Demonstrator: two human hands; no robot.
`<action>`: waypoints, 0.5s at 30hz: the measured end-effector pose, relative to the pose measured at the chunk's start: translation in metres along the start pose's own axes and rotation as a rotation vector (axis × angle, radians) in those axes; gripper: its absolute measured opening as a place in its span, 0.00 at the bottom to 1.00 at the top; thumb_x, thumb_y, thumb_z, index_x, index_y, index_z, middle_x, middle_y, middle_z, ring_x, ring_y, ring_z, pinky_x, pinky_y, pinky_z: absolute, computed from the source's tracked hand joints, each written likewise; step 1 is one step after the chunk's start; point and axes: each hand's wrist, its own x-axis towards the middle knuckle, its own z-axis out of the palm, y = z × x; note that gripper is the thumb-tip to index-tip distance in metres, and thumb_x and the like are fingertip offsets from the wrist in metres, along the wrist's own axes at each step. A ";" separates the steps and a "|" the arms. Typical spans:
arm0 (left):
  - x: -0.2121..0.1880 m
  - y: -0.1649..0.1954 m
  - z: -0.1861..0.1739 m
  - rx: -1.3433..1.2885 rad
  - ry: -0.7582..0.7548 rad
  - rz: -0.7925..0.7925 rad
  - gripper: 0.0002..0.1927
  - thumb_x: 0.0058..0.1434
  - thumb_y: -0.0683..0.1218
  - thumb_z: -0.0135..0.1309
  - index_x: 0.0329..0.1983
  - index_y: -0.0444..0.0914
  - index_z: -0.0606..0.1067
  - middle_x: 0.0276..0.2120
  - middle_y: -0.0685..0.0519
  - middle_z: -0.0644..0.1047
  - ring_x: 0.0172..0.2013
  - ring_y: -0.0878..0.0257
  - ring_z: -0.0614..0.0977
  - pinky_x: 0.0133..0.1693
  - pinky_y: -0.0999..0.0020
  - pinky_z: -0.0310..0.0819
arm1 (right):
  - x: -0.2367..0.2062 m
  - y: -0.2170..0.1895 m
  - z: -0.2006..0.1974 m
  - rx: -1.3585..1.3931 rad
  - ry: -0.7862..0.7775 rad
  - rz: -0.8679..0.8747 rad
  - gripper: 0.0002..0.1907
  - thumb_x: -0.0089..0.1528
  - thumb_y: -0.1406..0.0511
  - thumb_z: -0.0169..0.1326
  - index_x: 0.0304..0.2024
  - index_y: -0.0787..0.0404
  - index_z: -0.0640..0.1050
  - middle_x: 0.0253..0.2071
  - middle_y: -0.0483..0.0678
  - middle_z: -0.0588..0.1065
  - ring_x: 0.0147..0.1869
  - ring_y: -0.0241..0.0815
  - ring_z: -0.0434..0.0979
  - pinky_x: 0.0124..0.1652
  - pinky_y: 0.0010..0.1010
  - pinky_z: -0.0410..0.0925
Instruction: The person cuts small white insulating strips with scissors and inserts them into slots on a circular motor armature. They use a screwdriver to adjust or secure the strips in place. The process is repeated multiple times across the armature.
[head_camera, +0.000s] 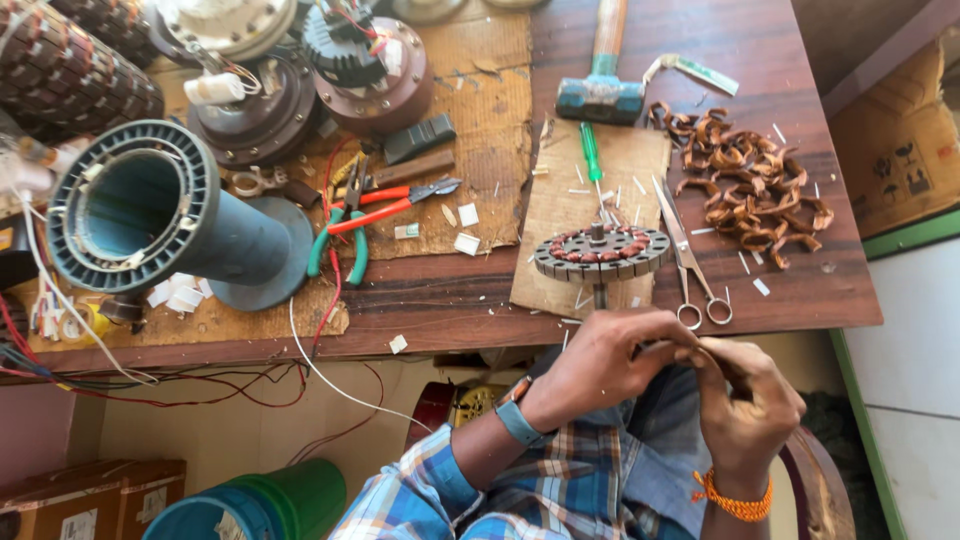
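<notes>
My left hand (610, 360) and my right hand (745, 400) meet over my lap, just below the table's front edge (450, 335). Both pinch a small pale strip (660, 346) between the fingertips; most of it is hidden by the fingers. A round stator (600, 252) with copper-coloured windings lies on a piece of cardboard (570, 200) directly beyond my hands. Steel scissors (690, 260) lie to its right, and a heap of curled brown copper strips (745, 185) sits further right. A green screwdriver (592, 160) rests on the cardboard.
A blue-headed hammer (603, 90) lies at the back. Pliers with red and green handles (375, 215), a blue-grey cylindrical former (160, 215), motor housings (360, 70) and wires crowd the left. A green bucket (260, 505) stands on the floor.
</notes>
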 end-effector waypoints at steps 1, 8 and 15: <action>-0.001 -0.001 0.002 0.013 0.002 0.034 0.06 0.67 0.41 0.58 0.46 0.39 0.78 0.36 0.49 0.81 0.39 0.55 0.85 0.43 0.64 0.79 | -0.001 0.002 -0.001 0.026 -0.005 -0.008 0.06 0.69 0.73 0.61 0.47 0.66 0.77 0.41 0.52 0.80 0.42 0.35 0.82 0.41 0.20 0.74; -0.012 0.006 0.009 -0.202 -0.053 0.012 0.05 0.73 0.43 0.58 0.47 0.37 0.77 0.36 0.52 0.80 0.36 0.65 0.84 0.41 0.71 0.79 | -0.018 0.036 -0.027 -0.052 -0.099 -0.212 0.10 0.66 0.73 0.63 0.45 0.64 0.74 0.43 0.54 0.81 0.46 0.42 0.83 0.47 0.26 0.74; -0.031 0.017 0.016 -0.517 -0.087 -0.313 0.06 0.73 0.40 0.51 0.47 0.31 0.73 0.35 0.51 0.77 0.29 0.71 0.79 0.32 0.74 0.75 | -0.051 0.089 -0.024 0.075 -0.152 -0.208 0.16 0.58 0.73 0.63 0.46 0.63 0.73 0.42 0.52 0.81 0.41 0.40 0.83 0.40 0.27 0.76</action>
